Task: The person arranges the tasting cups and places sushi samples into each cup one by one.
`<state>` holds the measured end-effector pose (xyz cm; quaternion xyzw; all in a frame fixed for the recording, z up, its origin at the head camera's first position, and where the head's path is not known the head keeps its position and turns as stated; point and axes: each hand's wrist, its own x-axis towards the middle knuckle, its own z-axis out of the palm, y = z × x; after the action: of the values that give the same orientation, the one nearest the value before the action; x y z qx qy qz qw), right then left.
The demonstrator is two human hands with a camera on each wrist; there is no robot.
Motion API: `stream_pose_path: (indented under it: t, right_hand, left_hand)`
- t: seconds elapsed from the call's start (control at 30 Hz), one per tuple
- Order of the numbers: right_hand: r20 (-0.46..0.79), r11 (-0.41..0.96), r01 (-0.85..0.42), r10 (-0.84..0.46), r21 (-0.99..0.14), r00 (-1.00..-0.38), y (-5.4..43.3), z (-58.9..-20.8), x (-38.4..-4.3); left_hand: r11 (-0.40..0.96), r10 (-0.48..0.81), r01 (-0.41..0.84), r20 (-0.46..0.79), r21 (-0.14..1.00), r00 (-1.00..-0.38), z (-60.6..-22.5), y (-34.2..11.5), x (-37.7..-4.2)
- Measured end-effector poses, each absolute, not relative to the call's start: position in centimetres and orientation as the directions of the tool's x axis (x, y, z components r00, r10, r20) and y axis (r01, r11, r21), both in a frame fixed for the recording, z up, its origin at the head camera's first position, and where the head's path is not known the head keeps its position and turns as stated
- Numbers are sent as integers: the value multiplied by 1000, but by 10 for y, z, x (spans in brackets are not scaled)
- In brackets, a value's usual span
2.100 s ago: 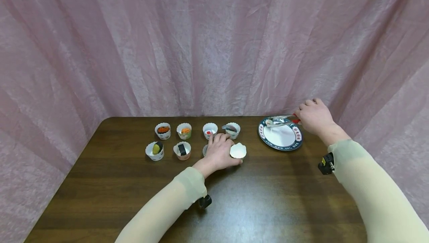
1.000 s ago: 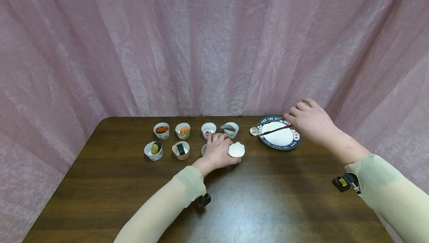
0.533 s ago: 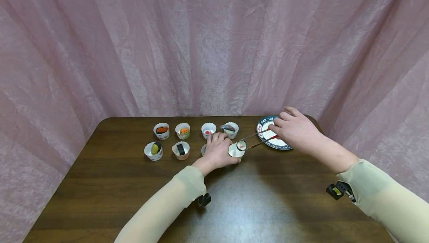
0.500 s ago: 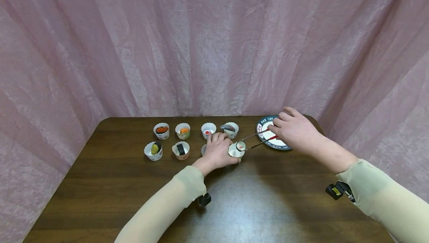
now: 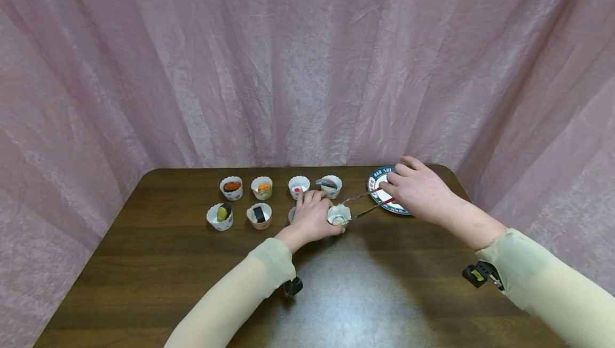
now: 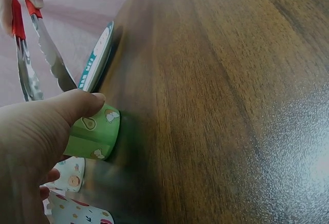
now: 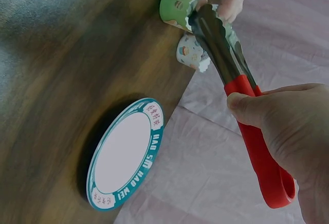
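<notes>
In the head view my left hand [image 5: 313,218] grips a small scalloped paper cup, whose green wall [image 6: 95,136] with avocado print shows in the left wrist view. Inside that cup, a pale round sushi roll [image 5: 339,221] is visible low down. My right hand [image 5: 420,190] holds metal tongs with red grips [image 7: 255,144], thumb along one arm. The tong tips reach the cup's rim from the right, one on each side of the opening, spread apart. Beneath the right hand lies a round plate [image 7: 123,154] with a blue lettered border; part of it is covered in the head view.
Several other paper cups stand in two rows to the left, with sushi pieces such as an orange-topped one [image 5: 263,187] and a black-banded one [image 5: 259,214]. One cup [image 5: 291,214] is mostly hidden by the left hand. A pink curtain [image 5: 307,70] hangs behind the wooden table [image 5: 192,284].
The right hand has carried the sushi roll with the tongs leftward from the plate to the green cup. The roll now sits lower, inside the cup, and the tongs have spread. The left hand stays put.
</notes>
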<state>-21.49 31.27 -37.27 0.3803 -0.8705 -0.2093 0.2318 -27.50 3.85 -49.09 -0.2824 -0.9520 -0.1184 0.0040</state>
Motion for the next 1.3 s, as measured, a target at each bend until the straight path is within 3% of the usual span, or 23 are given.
stream_pose_path:
  t: [0.3,0.43,0.63,0.83,1.07,1.3]
  right_hand:
    - [312,708,-537,-694,458,-649,342,-372,-195]
    - [360,780,-494,-619,383,-698,361,-382,-181]
    - [433,945,-288,-328,159,-840,385,-411,-163]
    - [339,997,-65,-46,-44,-940,391,-449,-167]
    - [315,990,-1,43,-139,-948,376,-478,-176]
    - [253,983,54,98,-175,-962,368,-489,-171]
  left_hand:
    - [777,571,577,103,252,-815,-491,45,-274]
    - [755,585,591,116,283,-803,-488,41,-268]
    - [721,603,637,208,273,-770,-463,12,-249]
    - [695,619,686,305,218,-724,-460,-38,-218]
    - [712,598,668,311,217,-738,-472,-83,-185]
    - [734,565,643,330,218,-756,-472,-102,-176]
